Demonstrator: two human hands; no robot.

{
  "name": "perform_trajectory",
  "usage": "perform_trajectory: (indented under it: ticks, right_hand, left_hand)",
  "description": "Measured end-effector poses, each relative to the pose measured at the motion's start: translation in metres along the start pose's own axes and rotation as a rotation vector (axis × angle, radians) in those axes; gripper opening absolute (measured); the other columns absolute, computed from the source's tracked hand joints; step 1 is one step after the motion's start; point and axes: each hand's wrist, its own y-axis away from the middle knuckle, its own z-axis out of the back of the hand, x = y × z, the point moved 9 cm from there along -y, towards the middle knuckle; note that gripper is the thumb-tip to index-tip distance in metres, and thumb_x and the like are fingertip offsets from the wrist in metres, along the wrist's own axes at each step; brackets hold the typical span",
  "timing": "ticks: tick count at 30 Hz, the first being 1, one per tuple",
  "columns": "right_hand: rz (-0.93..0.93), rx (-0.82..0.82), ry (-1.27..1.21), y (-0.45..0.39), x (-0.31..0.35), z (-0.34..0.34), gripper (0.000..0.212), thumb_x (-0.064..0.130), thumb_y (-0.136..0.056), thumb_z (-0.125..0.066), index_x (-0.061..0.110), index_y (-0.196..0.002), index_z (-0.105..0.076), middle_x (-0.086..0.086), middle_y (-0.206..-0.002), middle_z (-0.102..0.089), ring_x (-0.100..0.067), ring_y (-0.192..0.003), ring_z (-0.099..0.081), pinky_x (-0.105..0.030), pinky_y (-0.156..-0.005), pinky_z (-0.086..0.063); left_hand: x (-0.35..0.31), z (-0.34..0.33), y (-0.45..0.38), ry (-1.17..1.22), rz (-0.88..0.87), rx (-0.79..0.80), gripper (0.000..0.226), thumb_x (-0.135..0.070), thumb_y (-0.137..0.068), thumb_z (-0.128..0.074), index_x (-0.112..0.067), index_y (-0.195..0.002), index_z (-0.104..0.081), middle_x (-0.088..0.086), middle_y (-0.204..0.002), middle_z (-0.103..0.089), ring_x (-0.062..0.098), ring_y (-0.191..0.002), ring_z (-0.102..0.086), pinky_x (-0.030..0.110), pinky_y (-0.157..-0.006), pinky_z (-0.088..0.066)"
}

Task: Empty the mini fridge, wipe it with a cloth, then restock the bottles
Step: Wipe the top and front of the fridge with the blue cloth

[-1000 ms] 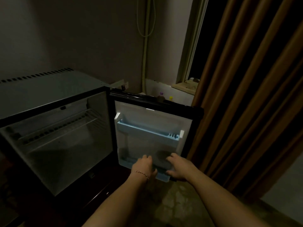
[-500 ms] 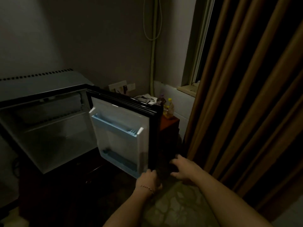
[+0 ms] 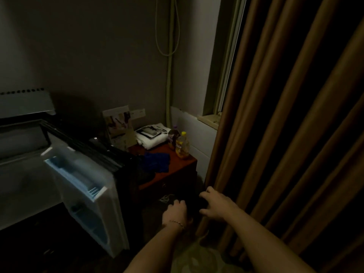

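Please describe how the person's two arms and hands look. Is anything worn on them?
Both forearms are bare, with no sleeves or gloves in view. The left hand has a thin beaded bracelet around its wrist. The right hand shows nothing worn, and no rings can be made out in the dim light.

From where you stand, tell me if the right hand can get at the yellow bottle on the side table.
Probably yes. The right hand hangs low in front of the side table; the yellow bottle stands near its right edge, with nothing between them.

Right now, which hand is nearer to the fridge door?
The left hand. It hovers low, just right of the open fridge door, not touching it. The right hand is farther right, close to the curtain.
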Motion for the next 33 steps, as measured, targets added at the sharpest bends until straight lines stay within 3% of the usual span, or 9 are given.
perform_trajectory:
  ticks: [6, 12, 20, 33]
  right_hand:
    - [0.046, 0.013, 0.034, -0.094, -0.034, 0.03, 0.059, 0.045, -0.094, -0.06, 0.025, -0.145, -0.039, 0.001, -0.138, -0.038, -0.021, -0.119, -0.052, -0.038, -0.091, -0.052]
    - [0.246, 0.055, 0.108, -0.203, 0.003, 0.036, 0.065, 0.05, -0.096, -0.057, 0.023, -0.15, -0.033, -0.004, -0.148, -0.029, -0.029, -0.132, -0.041, -0.045, -0.1, -0.047]
    - [0.49, 0.114, 0.181, -0.354, 0.053, 0.039, 0.059, 0.049, -0.096, -0.056, 0.022, -0.145, -0.037, -0.007, -0.146, -0.029, -0.032, -0.13, -0.041, -0.045, -0.097, -0.047]
    - [0.648, 0.214, 0.264, -0.498, 0.09, -0.025, 0.061, 0.051, -0.095, -0.056, 0.021, -0.145, -0.036, -0.009, -0.15, -0.026, -0.035, -0.134, -0.035, -0.048, -0.1, -0.044]
  left_hand:
    - [-0.008, 0.031, -0.083, 0.032, 0.043, -0.048, 0.062, -0.045, -0.089, -0.061, -0.018, -0.139, -0.038, 0.008, -0.143, -0.039, 0.027, -0.127, -0.043, 0.042, -0.099, -0.046]
    - [0.044, 0.073, -0.133, 0.041, 0.223, -0.149, 0.061, -0.047, -0.089, -0.061, -0.016, -0.135, -0.037, 0.008, -0.137, -0.037, 0.03, -0.124, -0.043, 0.043, -0.095, -0.048]
    - [0.12, 0.135, -0.22, 0.061, 0.449, -0.242, 0.061, -0.051, -0.088, -0.06, -0.014, -0.131, -0.038, 0.01, -0.131, -0.039, 0.032, -0.121, -0.045, 0.045, -0.092, -0.048]
    - [0.182, 0.103, -0.328, 0.09, 0.611, -0.195, 0.058, -0.055, -0.088, -0.058, -0.015, -0.126, -0.04, 0.01, -0.128, -0.041, 0.031, -0.119, -0.045, 0.044, -0.089, -0.048]
